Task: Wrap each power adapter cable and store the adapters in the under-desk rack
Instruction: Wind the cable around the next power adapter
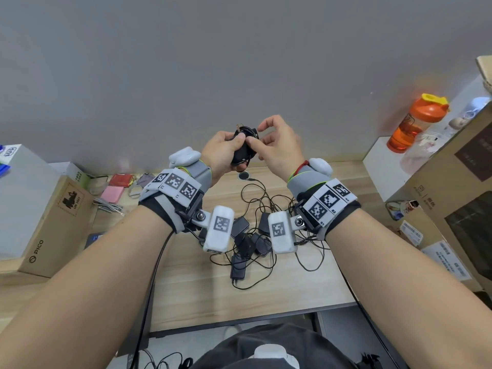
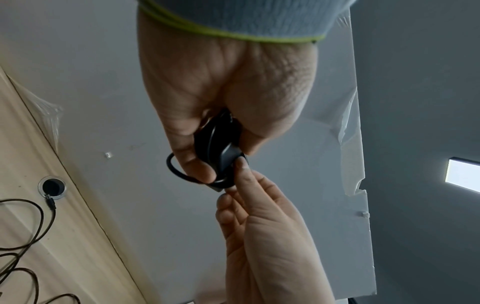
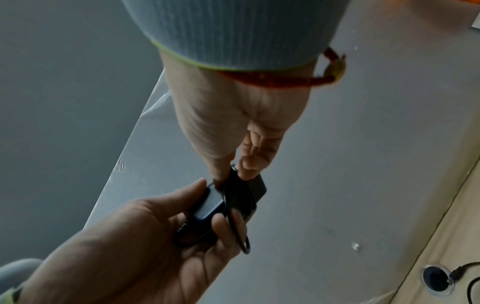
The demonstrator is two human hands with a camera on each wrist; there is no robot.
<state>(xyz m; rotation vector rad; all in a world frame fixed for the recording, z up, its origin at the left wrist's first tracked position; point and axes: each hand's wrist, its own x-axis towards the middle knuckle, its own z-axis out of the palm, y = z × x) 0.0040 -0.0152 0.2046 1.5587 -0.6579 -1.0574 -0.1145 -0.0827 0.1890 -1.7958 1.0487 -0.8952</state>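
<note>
I hold a black power adapter (image 1: pixel 243 146) up in front of the grey wall, its thin black cable wound round it. My left hand (image 1: pixel 222 153) grips the adapter (image 2: pixel 221 152) from the left, thumb on top. Thumb and forefinger of my right hand (image 1: pixel 271 145) pinch the cable (image 3: pixel 233 176) at the adapter's (image 3: pixel 210 203) right side. Below my wrists, a heap of several black adapters (image 1: pixel 246 242) with tangled cables lies on the wooden desk (image 1: pixel 292 288). The under-desk rack is not in view.
A cable grommet (image 1: pixel 243 176) sits at the desk's back edge. Cardboard boxes (image 1: pixel 53 225) stand on the left, with pink and red items (image 1: pixel 114 193) behind. On the right are an orange bottle (image 1: pixel 415 121), a white box (image 1: pixel 383 169) and large cartons (image 1: pixel 458 187).
</note>
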